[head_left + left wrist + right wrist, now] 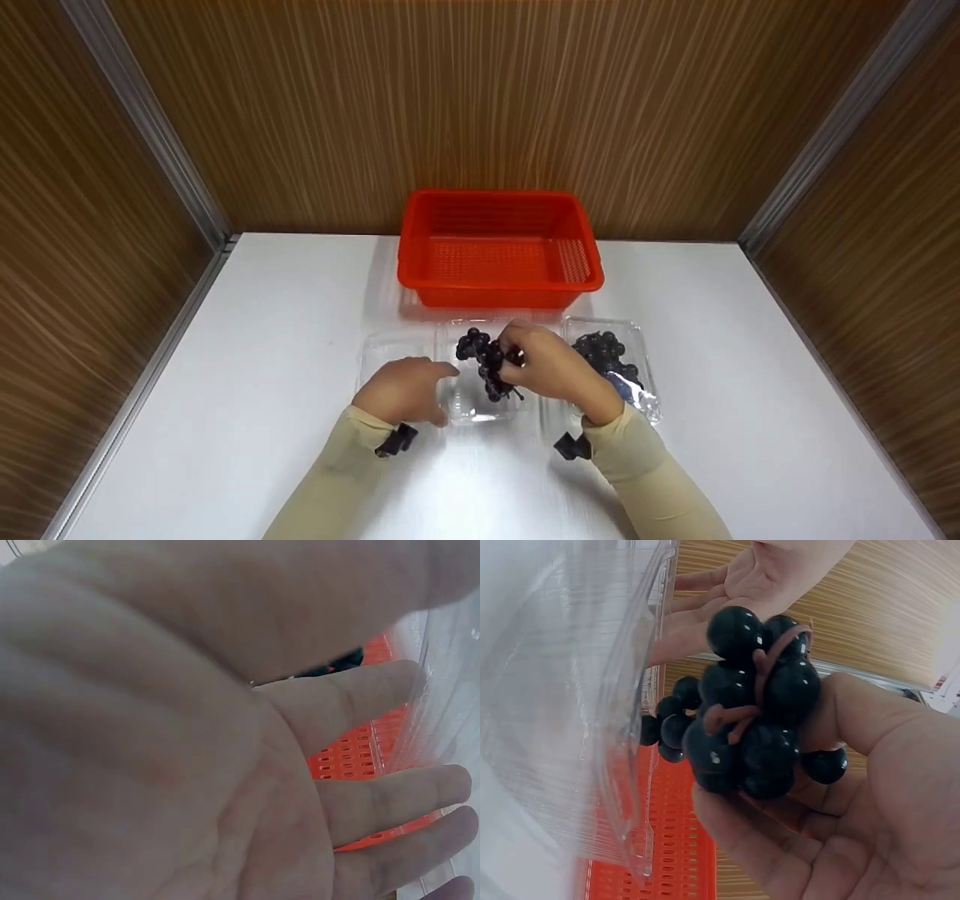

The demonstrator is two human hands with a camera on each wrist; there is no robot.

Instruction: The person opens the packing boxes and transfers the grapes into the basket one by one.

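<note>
My right hand point(551, 367) pinches a dark grape bunch point(487, 360) over the open clear plastic clamshell box point(480, 409); my left hand's fingers point(439, 371) lie spread, steadying it; the far red basket point(499, 247) holds nothing yet.

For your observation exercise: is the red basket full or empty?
Empty: the red basket shows only bare perforated floor; the grapes are in the right hand.

Head view looks down from above the table, red basket point(499, 247) at 12 o'clock. Wrist views sit very close, palm-side. All three share the basket.
</note>
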